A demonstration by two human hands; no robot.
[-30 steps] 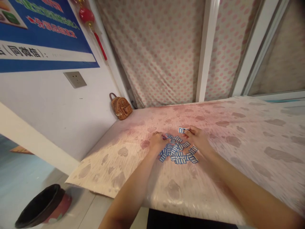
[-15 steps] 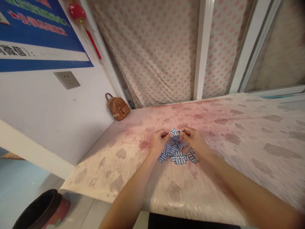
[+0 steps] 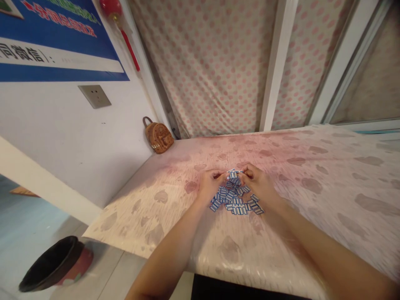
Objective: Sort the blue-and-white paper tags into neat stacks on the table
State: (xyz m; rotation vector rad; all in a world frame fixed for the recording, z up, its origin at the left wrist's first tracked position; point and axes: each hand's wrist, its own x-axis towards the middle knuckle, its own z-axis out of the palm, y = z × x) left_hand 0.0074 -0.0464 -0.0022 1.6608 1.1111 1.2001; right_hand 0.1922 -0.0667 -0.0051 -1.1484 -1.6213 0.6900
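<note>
"Cream and pink, shiny at the near edge, it's the printed tablecloth (image 3: 212,254) up front, with a dark-mouthed bin (image 3: 59,266) below it at the left!"

"And on that cloth, what a scatter: a pile of small blue-edged pieces (image 3: 231,200), overlapping every which way!"

"How's the grip?"

"Left hand (image 3: 208,183) and right hand (image 3: 258,182) face each other, fingers curled, thumbs inward, both pinching a little cluster of white-and-blue pieces (image 3: 233,173) from either side, right at the pile's far end!"

"Can anyone count that cluster?"

"Too small to tell, folks. Farther off, a brown backpack-shaped bag (image 3: 160,138) leans by the wall (image 3: 109,166) on the left."

"And right at the back, a pink-dotted curtain (image 3: 212,71) hangs in soft folds behind a white post (image 3: 278,66)!"
</note>
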